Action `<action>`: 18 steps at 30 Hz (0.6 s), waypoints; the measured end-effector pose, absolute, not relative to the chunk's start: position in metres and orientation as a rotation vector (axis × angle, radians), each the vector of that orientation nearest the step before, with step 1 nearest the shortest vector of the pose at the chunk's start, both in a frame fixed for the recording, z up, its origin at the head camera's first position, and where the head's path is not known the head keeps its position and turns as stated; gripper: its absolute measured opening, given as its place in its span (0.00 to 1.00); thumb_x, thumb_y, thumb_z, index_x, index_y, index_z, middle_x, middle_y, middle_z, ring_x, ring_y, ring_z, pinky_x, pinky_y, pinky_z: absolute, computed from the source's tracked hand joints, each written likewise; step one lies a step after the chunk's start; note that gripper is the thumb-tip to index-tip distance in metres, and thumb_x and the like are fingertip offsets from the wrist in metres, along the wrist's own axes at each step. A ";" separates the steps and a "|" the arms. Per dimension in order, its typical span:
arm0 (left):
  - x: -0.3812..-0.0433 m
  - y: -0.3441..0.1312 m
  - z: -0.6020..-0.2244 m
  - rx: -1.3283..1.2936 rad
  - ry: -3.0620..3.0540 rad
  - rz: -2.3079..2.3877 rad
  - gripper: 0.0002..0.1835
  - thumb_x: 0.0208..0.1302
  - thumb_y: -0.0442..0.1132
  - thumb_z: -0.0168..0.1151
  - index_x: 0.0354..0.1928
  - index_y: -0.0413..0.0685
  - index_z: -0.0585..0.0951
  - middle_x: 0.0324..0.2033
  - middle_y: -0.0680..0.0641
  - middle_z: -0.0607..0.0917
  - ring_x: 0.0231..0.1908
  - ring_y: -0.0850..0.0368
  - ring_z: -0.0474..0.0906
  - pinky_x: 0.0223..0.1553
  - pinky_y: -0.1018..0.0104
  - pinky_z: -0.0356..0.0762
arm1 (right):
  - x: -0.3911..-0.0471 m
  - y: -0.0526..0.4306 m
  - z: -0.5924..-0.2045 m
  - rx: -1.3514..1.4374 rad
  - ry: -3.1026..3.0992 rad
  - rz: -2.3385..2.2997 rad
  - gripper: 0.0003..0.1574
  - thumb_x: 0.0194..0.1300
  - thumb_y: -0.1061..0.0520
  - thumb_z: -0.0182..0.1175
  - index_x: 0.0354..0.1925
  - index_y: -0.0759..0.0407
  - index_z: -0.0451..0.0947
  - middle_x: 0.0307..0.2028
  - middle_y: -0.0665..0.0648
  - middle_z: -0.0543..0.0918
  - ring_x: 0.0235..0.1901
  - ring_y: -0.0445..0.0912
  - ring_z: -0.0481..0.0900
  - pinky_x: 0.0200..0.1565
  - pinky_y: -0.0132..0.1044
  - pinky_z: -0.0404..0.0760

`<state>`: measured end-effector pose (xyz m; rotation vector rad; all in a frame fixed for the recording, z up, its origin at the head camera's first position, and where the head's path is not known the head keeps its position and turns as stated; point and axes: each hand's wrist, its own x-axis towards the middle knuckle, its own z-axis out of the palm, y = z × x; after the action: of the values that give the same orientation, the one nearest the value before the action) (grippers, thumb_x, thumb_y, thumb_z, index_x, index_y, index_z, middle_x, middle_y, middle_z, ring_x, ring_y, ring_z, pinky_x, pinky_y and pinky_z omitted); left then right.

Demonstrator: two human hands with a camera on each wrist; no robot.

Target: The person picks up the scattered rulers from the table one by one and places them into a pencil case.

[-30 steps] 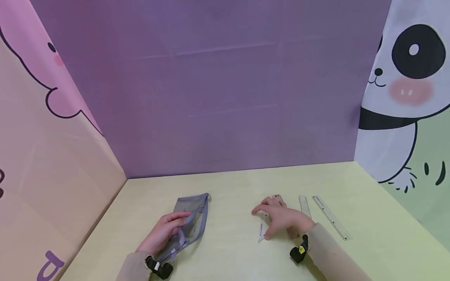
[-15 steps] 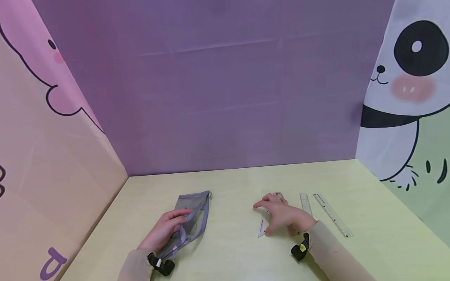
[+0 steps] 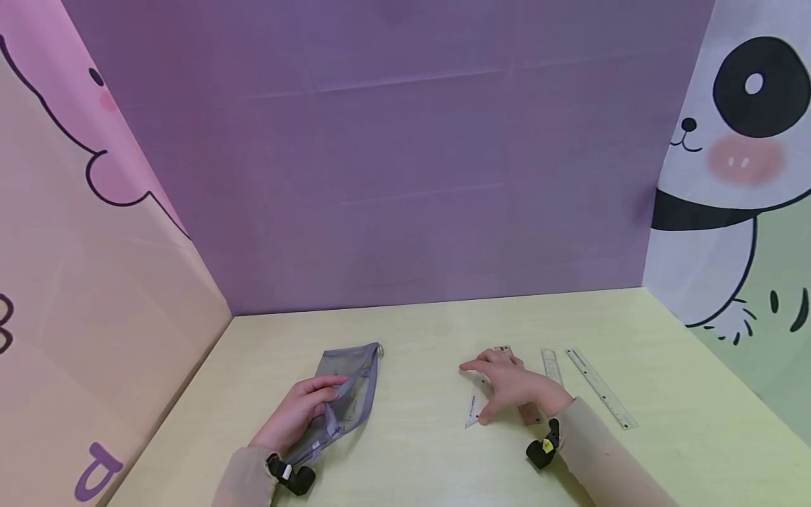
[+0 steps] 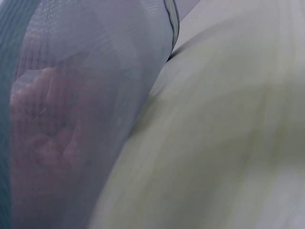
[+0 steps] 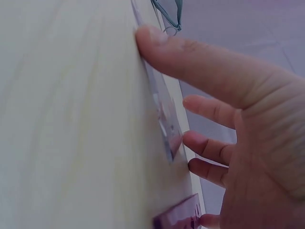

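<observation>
Here, pale tabletop (image 3: 412,451), purple backdrop (image 3: 380,155), pouch (image 3: 356,403)

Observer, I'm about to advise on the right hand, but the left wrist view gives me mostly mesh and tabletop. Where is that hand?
Observer: In the head view, the right hand is over a clear pointed ruler, covering part of it.

Operator: Are its fingers curled tight?

Observer: No. In the right wrist view, the fingers are spread apart from the thumb.

Operator: What lies farthest to the person's right, and is the hand on it?

Observer: A long clear ruler, lying apart from the hand.
</observation>
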<state>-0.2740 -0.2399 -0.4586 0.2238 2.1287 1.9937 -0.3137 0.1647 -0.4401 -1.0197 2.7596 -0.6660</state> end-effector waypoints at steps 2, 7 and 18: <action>-0.274 -0.240 -0.458 0.228 2.128 1.995 0.22 0.66 0.35 0.58 0.59 0.31 0.75 0.50 0.51 0.77 0.42 0.61 0.72 0.41 0.70 0.74 | -0.314 0.165 -0.440 -1.031 2.759 -0.662 0.56 0.37 0.43 0.80 0.65 0.54 0.70 0.54 0.56 0.67 0.53 0.55 0.62 0.48 0.61 0.61; -0.274 -0.240 -0.459 0.229 2.133 1.998 0.22 0.65 0.34 0.58 0.59 0.30 0.75 0.51 0.50 0.77 0.43 0.60 0.72 0.43 0.68 0.74 | -0.313 0.164 -0.441 -1.027 2.760 -0.657 0.54 0.38 0.45 0.80 0.64 0.53 0.71 0.53 0.57 0.67 0.53 0.54 0.61 0.48 0.56 0.61; -0.272 -0.239 -0.457 0.214 2.170 1.968 0.24 0.66 0.36 0.58 0.61 0.29 0.73 0.57 0.45 0.74 0.46 0.61 0.70 0.45 0.68 0.72 | -0.312 0.158 -0.440 -0.992 2.747 -0.765 0.55 0.39 0.56 0.78 0.67 0.51 0.68 0.54 0.54 0.63 0.53 0.52 0.59 0.51 0.50 0.62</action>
<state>-0.2723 -0.2393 -0.4569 0.2144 2.1704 1.9682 -0.3116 0.1581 -0.4404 -0.9917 2.7469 -0.7653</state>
